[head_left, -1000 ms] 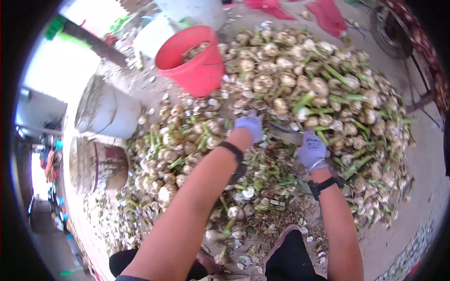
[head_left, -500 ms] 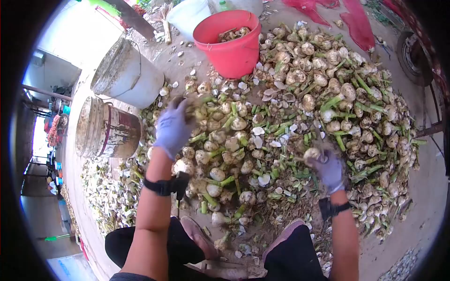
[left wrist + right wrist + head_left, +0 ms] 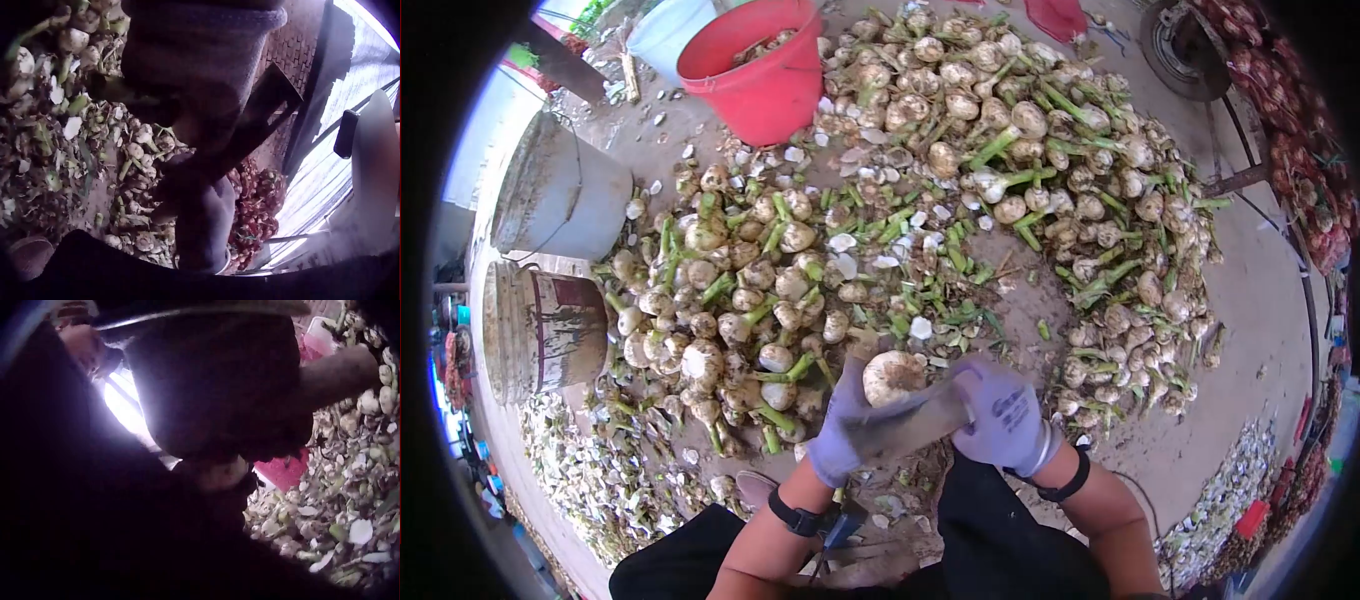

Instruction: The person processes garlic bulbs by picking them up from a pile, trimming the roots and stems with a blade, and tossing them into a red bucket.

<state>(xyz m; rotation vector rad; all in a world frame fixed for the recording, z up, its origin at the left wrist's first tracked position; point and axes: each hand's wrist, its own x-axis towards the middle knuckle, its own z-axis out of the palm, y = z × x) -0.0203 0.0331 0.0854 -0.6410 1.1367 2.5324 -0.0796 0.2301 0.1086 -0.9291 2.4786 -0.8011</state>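
Note:
Both gloved hands are close together in front of the knees. In the head view my left hand (image 3: 840, 430) holds a round garlic bulb (image 3: 894, 378), pale and streaked with soil. My right hand (image 3: 1005, 415) grips a knife (image 3: 915, 420), whose broad flat blade points left, just below the bulb, and overlaps the left glove. From the left wrist the dark blade (image 3: 265, 115) stands out against the background, with the right hand (image 3: 203, 219) below it. The right wrist view is mostly too dark to read.
Trimmed garlic bulbs (image 3: 740, 300) lie in a pile at the left, beside two dirty buckets (image 3: 565, 195). A larger heap of garlic (image 3: 1040, 150) with stalks fills the right. A red bucket (image 3: 755, 75) stands at the back. Cut stems and peelings (image 3: 920, 270) litter the floor between.
Both hands were spread over the garlic, the left over the left pile and the right near the heap with a bulb. Now they meet near the lap, the bulb in the left hand.

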